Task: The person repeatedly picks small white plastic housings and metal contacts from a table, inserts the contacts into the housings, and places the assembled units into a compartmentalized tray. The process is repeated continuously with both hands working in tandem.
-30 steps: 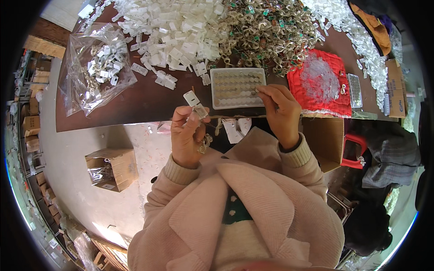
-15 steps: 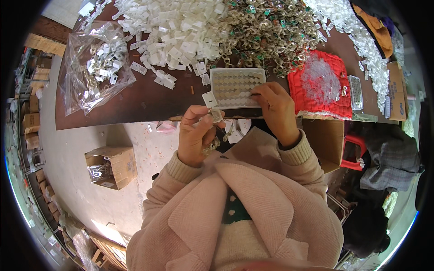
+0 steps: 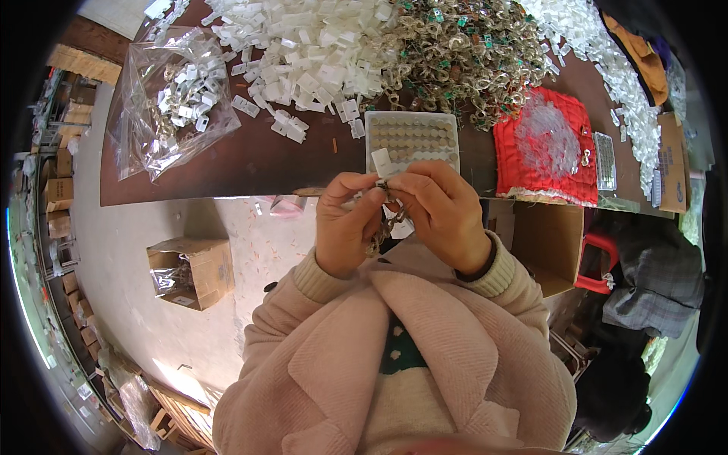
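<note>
My left hand [image 3: 345,224] and my right hand [image 3: 440,212] meet in front of my chest, fingertips pinched together on a small metal trinket [image 3: 383,208] with a white tag [image 3: 381,161] sticking up from it. Just beyond my hands lies a white tray of small round pieces [image 3: 413,138] on the brown table [image 3: 250,163]. Further back spread a heap of white tags [image 3: 303,38] and a heap of metal trinkets [image 3: 462,53].
A clear plastic bag of tagged pieces [image 3: 171,98] lies at the table's left. A red cloth with clear bits [image 3: 542,148] sits at the right, beside an open cardboard box [image 3: 542,243]. Another small box [image 3: 189,269] stands on the floor at left.
My right hand left the tray and came to my left hand. Both now pinch the trinket, which has moved right and nearer the table edge.
</note>
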Available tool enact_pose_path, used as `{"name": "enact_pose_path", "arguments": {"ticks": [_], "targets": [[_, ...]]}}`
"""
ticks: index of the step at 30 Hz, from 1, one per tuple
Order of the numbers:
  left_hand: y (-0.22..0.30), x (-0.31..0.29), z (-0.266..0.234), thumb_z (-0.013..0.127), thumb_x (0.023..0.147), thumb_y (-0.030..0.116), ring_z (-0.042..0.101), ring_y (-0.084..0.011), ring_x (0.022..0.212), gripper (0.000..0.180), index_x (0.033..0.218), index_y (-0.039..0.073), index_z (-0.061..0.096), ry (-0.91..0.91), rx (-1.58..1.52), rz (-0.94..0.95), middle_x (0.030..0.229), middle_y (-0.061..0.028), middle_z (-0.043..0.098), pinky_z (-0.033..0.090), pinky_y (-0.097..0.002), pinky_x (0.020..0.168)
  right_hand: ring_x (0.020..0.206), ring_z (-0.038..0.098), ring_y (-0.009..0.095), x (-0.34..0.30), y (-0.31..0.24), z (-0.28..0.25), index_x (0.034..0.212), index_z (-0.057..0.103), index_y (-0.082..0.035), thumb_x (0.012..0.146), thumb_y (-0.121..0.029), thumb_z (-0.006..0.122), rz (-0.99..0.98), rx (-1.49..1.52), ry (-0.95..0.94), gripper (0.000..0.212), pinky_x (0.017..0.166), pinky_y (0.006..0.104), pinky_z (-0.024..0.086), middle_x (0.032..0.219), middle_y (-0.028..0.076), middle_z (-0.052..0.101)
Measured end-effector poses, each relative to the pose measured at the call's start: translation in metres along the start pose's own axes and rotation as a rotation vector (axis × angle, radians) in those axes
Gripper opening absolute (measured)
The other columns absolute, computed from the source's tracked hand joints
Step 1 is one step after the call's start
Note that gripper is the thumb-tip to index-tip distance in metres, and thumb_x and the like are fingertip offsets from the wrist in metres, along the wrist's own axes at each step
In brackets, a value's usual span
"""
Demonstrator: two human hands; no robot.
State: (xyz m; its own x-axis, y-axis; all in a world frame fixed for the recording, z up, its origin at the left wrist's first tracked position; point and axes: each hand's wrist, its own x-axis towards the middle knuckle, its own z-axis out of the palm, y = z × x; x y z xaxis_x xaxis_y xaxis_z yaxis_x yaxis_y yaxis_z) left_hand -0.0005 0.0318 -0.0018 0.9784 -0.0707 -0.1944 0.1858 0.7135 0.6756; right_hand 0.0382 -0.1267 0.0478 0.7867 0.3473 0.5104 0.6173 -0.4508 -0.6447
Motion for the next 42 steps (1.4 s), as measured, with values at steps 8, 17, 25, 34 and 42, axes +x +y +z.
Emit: {"name": "enact_pose_path", "arguments": {"ticks": [8, 17, 25, 34, 42], "targets": [[-0.003, -0.002, -0.005, 0.06, 0.096, 0.001, 0.04, -0.0021, 0.049, 0.015, 0.11, 0.007, 0.061, 0.015, -0.029, -0.045, 0.085, -0.011, 0.068, 0.03, -0.0171, 0.043, 0.076, 0.065, 0.029, -0.001, -0.002, -0.001, 0.099, 0.068, -0.003, 0.081, 0.004, 0.071, 0.055, 0.033, -0.081, 0.02, 0.065, 0.0342, 0.054, 0.092, 0.013, 0.064], [0.003, -0.004, -0.012, 0.06, 0.097, 0.006, 0.039, -0.0021, 0.048, 0.013, 0.109, 0.01, 0.061, 0.003, -0.105, -0.091, 0.084, -0.0104, 0.068, 0.028, -0.0166, 0.042, 0.077, 0.066, 0.026, 0.001, -0.007, 0.012, 0.1, 0.068, -0.004, 0.08, 0.008, 0.07, 0.006, 0.016, 0.04, 0.023, 0.065, 0.0319, 0.054, 0.092, 0.012, 0.066], [0.007, -0.012, -0.027, 0.062, 0.097, 0.01, 0.041, -0.0042, 0.046, 0.011, 0.107, 0.008, 0.063, 0.027, -0.047, -0.191, 0.082, -0.0108, 0.067, 0.029, -0.0175, 0.042, 0.077, 0.065, 0.029, -0.002, 0.002, 0.017, 0.098, 0.067, -0.004, 0.077, 0.007, 0.07, 0.022, 0.145, -0.137, 0.024, 0.067, 0.0349, 0.053, 0.087, 0.01, 0.067], [0.002, -0.012, -0.04, 0.062, 0.098, 0.015, 0.049, -0.005, 0.054, 0.016, 0.112, 0.009, 0.061, 0.146, -0.112, -0.119, 0.092, -0.0094, 0.068, 0.029, -0.0168, 0.042, 0.078, 0.065, 0.028, -0.006, -0.002, 0.038, 0.106, 0.069, -0.003, 0.076, 0.007, 0.07, -0.025, 0.003, -0.033, 0.032, 0.067, 0.0343, 0.054, 0.091, 0.011, 0.069], [0.007, -0.009, -0.038, 0.061, 0.098, 0.011, 0.045, -0.0029, 0.054, 0.014, 0.112, 0.009, 0.059, 0.178, -0.13, -0.1, 0.094, -0.0111, 0.069, 0.028, -0.0161, 0.041, 0.08, 0.062, 0.031, 0.007, 0.022, 0.038, 0.1, 0.068, -0.005, 0.075, 0.005, 0.069, -0.028, -0.319, -0.142, 0.026, 0.07, 0.0406, 0.052, 0.089, 0.01, 0.065]]}}
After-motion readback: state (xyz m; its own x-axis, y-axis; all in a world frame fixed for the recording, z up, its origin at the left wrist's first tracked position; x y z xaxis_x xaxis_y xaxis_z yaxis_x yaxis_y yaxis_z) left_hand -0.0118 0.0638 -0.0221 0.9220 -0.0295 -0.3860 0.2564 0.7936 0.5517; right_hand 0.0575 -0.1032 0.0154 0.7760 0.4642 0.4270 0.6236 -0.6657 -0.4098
